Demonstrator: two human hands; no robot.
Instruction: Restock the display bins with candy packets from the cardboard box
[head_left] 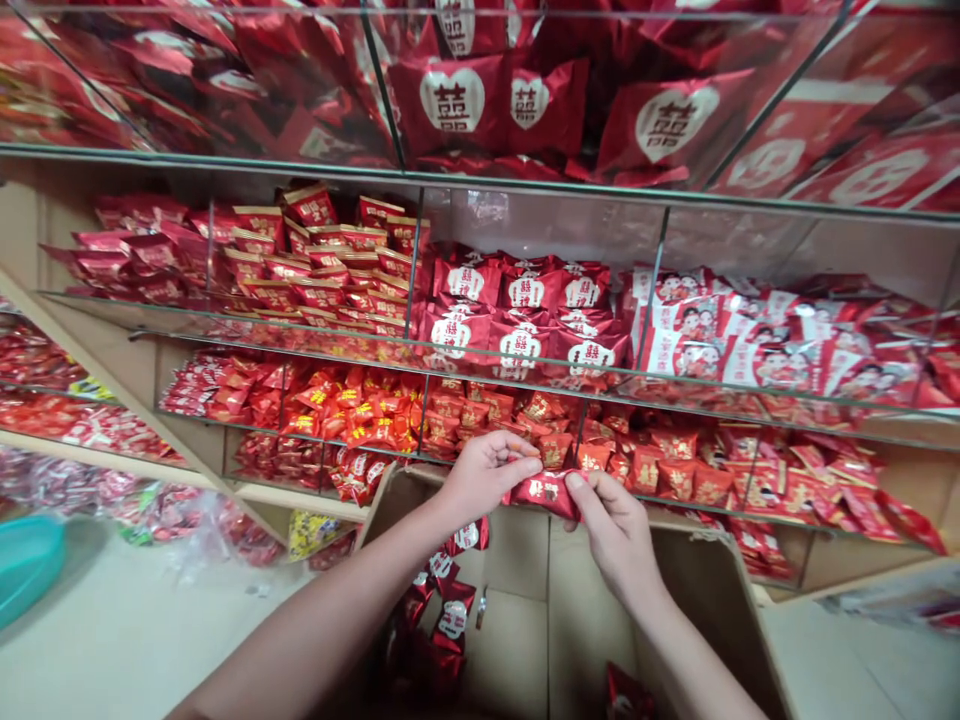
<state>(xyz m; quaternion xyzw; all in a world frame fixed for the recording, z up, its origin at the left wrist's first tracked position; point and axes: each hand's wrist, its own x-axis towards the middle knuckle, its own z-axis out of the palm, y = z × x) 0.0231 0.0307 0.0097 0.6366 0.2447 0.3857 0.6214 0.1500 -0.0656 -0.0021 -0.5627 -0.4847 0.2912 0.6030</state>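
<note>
Both hands meet on one small red wrapped candy packet (546, 492) with pale printing, held level above an open cardboard box (517, 625). My left hand (491, 470) pinches its left end between thumb and fingers. On the right end, the thumb and fingers of my right hand (611, 520) are closed. Inside the box, several red packets with white labels (454, 615) lie along the left side, partly in shadow. Another dark red packet (626, 690) rests near the box's lower right, cut off by the frame edge.
Glass-fronted shelves (525, 375) stand just beyond the box, divided into compartments of red packets. Large heart-printed packets (452, 97) fill the top tier. At the far left, a teal basin (28, 565) sits on the pale floor near bagged sweets (139, 500).
</note>
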